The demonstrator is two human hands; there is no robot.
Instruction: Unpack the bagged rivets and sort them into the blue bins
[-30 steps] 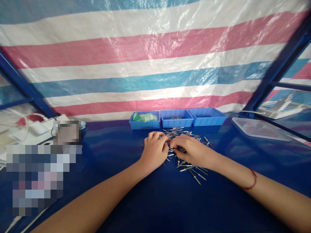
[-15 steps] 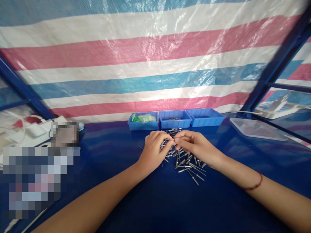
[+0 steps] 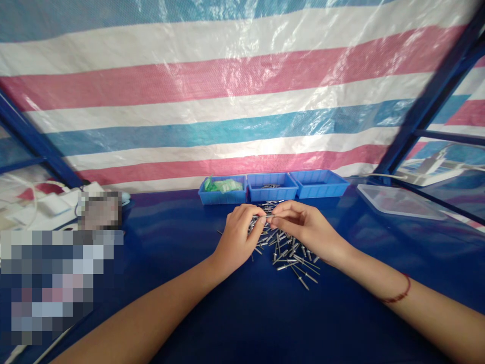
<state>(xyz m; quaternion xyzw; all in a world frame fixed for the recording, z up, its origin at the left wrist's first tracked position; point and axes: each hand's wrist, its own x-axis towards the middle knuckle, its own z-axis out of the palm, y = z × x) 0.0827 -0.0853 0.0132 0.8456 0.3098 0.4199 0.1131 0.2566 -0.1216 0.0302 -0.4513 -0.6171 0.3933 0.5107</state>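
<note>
Between my two hands is a thin metal blind rivet (image 3: 269,216), lying roughly level. My left hand (image 3: 241,227) pinches one end with thumb and forefinger. The other end is pinched by my right hand (image 3: 299,222), which wears a dark red band on its wrist. Below and around the fingers, a loose pile of blind rivets (image 3: 293,255) is spread on the blue tabletop (image 3: 242,313). My hands hide part of the pile.
Behind the pile stand three blue bins: the left bin (image 3: 223,198) with green plastic packets, the middle bin (image 3: 273,193) with some rivets, the right bin (image 3: 322,189). A clear plastic lid (image 3: 397,199) lies right. Power strips and cables (image 3: 53,207) sit left.
My hands have drawn slightly apart, so more of the rivet shows between the fingertips. The pile and bins look the same, apart from a tiny shift of the view.
</note>
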